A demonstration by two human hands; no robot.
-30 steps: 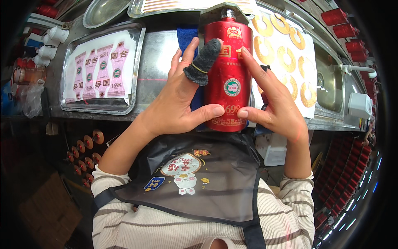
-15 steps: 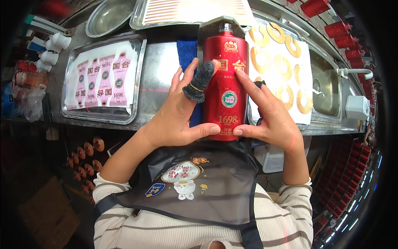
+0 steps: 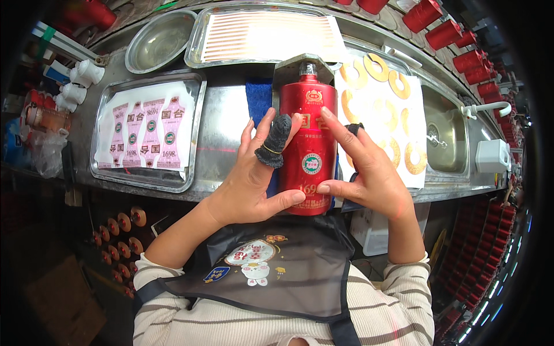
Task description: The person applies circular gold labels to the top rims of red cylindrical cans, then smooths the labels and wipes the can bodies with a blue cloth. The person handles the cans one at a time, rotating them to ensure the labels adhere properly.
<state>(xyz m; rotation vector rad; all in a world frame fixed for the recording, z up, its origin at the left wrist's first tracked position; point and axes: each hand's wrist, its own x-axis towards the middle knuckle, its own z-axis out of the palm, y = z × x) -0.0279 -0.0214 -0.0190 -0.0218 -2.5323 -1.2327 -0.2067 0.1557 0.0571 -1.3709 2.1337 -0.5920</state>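
A red bottle (image 3: 300,147) with gold lettering and a green-and-white round emblem lies with its neck pointing away, its upper end against a grey octagonal rest (image 3: 330,75). My left hand (image 3: 254,173) is at its left side, fingers spread, with the thumb on the lower front and the index finger at the upper left. That hand wears a dark finger cot (image 3: 275,141). On the right side, my right hand (image 3: 372,173) has its index fingertip and thumb on the bottle's face, also spread. It wears another dark cot (image 3: 355,128). A blue cloth (image 3: 258,98) lies under the bottle.
At left is a metal tray (image 3: 193,155) of pink printed sheets. Behind are a metal bowl (image 3: 134,56) and a tray of striped strips (image 3: 262,37). Gold ring-shaped pieces (image 3: 399,85) lie on white paper at right, beside a sink (image 3: 444,155) and a faucet (image 3: 490,108).
The whole view has shifted, so most things sit lower. Both hands remain at the bottle's sides, with thumbs and index fingers in nearly the same spots.
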